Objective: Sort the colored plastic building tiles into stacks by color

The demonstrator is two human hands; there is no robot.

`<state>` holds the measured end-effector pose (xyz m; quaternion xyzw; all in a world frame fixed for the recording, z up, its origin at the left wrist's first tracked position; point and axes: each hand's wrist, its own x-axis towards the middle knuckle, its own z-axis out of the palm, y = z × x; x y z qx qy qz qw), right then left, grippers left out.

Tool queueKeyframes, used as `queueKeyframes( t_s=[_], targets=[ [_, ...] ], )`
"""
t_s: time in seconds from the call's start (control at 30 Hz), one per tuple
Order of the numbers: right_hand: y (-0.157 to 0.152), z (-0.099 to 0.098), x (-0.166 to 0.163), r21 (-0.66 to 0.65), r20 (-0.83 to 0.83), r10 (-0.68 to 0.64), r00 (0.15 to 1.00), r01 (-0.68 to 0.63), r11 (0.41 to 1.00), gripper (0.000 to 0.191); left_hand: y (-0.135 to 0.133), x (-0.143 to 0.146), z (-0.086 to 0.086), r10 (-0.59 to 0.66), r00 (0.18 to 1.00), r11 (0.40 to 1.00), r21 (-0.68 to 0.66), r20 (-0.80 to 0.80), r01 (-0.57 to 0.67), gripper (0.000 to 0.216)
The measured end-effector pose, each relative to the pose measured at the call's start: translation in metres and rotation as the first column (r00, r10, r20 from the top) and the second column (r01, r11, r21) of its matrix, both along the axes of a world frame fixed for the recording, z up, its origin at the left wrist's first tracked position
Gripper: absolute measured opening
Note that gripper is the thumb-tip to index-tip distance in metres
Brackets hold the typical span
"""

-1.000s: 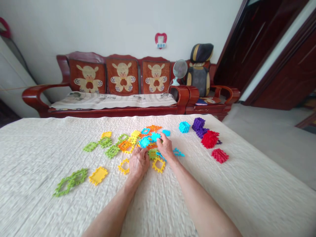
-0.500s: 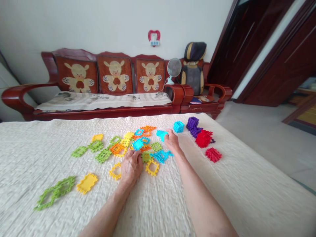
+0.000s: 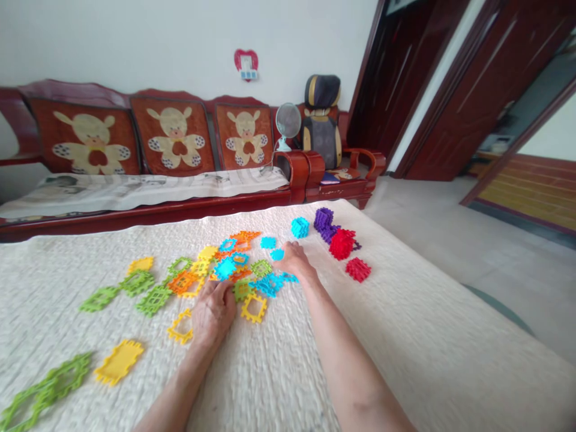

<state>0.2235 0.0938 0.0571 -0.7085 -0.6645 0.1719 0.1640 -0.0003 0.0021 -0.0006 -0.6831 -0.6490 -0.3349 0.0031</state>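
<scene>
A heap of flat plastic interlocking tiles (image 3: 225,267) in orange, yellow, green and blue lies on the cream quilted cloth (image 3: 279,372). My left hand (image 3: 212,309) rests at the heap's near edge with its fingers curled, beside a green tile (image 3: 243,290) and a yellow frame tile (image 3: 253,307). What the fingers hold is hidden. My right hand (image 3: 293,261) lies further right with its fingers closed on a small blue tile (image 3: 278,254). Beyond it are a blue cube (image 3: 299,227), a purple cube (image 3: 324,220), a red cube (image 3: 342,244) and a red piece (image 3: 358,269).
Loose tiles lie to the left: a yellow tile (image 3: 118,362), a green chain (image 3: 45,390), green tiles (image 3: 135,282). Behind the table stands a wooden sofa (image 3: 148,204) with bear cushions, a small fan (image 3: 288,123) and a massage cushion (image 3: 320,120). The table edge falls away at right.
My right hand lifted a blue tile out of the heap and carried it right, toward the blue cube. My left hand stayed put. The view swung to the right.
</scene>
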Motion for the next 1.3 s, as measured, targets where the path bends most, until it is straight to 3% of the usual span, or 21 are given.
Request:
queueKeyframes(
  t_s=[0.1, 0.23, 0.53, 0.9, 1.17, 1.3],
  targets=[
    [0.001, -0.003, -0.001, 0.005, -0.004, -0.005, 1.000, 0.005, 1.000, 0.041, 0.000, -0.001, 0.000, 0.002, 1.000, 1.000, 0.001, 0.011, -0.002, 0.026],
    [0.010, -0.012, 0.010, 0.062, -0.135, -0.034, 0.990, 0.043, 0.997, 0.038, 0.000, -0.001, -0.002, 0.009, 1.000, 1.000, -0.001, 0.009, -0.009, 0.027],
    [0.020, -0.016, 0.025, 0.203, -0.353, -0.137, 0.925, 0.219, 0.954, 0.053, 0.003, -0.002, -0.003, 0.000, 1.000, 0.998, 0.059, -0.026, 0.001, 0.025],
    [0.017, -0.011, 0.025, 0.296, -0.401, -0.108, 0.909, 0.241, 0.924, 0.061, 0.003, -0.003, -0.002, -0.006, 0.998, 0.996, 0.084, -0.063, 0.011, 0.027],
    [0.017, -0.015, 0.030, 0.280, -0.424, -0.203, 0.882, 0.342, 0.897, 0.055, 0.006, -0.009, -0.006, -0.046, 0.998, 0.998, 0.047, -0.046, 0.049, 0.026],
    [0.016, -0.016, 0.037, 0.352, -0.427, -0.230, 0.874, 0.395, 0.848, 0.050, 0.009, -0.013, -0.010, -0.050, 0.998, 0.998, 0.031, -0.031, 0.051, 0.027]
  ],
)
